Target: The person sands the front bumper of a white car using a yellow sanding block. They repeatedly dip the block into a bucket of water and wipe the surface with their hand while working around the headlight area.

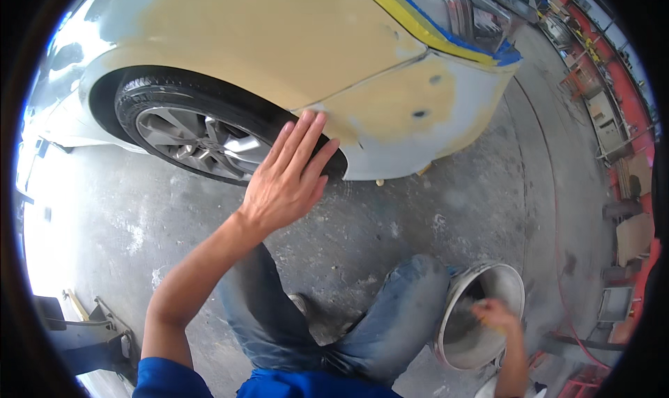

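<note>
A pale-finished car (209, 22) fills the top of the view, its front fender (279, 71) and bumper (411, 133) coated in tan patches. Its alloy wheel (209, 144) sits below. A round, pale bucket (507, 286) stands beside the person's right knee (421, 276). The left hand (281, 184) is over the wheel arch's front edge, fingers (310, 140) straight, slightly parted, gripping nothing. The right hand (497, 314), blurred, is at the bucket's mouth; I cannot tell whether its fingers hold anything.

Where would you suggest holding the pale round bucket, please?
The pale round bucket is probably best gripped by its far rim, from the right: that edge is exposed, while a blue denim-clad leg crowds its left and the right hand its opening.
</note>
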A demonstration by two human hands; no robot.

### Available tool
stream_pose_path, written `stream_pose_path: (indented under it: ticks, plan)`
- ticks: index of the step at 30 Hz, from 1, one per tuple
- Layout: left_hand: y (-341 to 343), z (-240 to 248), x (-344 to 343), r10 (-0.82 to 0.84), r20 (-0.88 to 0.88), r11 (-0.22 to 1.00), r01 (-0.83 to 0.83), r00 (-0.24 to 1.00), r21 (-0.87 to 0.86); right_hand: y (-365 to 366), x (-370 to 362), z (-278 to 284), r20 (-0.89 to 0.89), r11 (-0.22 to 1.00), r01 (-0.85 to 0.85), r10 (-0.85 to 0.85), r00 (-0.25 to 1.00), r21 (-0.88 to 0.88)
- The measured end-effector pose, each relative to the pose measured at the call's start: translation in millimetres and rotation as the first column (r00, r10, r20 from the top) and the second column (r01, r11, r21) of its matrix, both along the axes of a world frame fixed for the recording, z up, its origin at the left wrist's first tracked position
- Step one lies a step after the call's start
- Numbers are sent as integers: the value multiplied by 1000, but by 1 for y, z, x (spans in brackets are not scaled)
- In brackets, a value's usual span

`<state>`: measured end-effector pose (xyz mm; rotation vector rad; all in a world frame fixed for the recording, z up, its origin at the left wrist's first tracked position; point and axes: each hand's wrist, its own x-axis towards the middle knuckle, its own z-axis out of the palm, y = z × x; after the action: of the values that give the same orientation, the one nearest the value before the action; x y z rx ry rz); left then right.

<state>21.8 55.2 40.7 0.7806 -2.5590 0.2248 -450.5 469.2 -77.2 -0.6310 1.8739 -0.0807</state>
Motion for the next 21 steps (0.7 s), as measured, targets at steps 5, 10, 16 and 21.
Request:
stream_pose_path:
  ticks: [5,10,16,21]
  plan:
    - [0,14,-61,-68,-65,998,67,996,-17,-207,75,204,-472,798,-535,373,799,-276]
    - [-14,36,-88,-71,-76,987,59,995,-150,-355,162,256,-607,270,-597,55,793,-755]
    - [-5,12,-26,-60,-131,994,47,990,-98,-396,185,220,-360,155,-343,-101,927,-927]
    - [-10,-5,2,249,-577,900,35,778,435,-399,214,212,45,177,86,-221,974,-981]
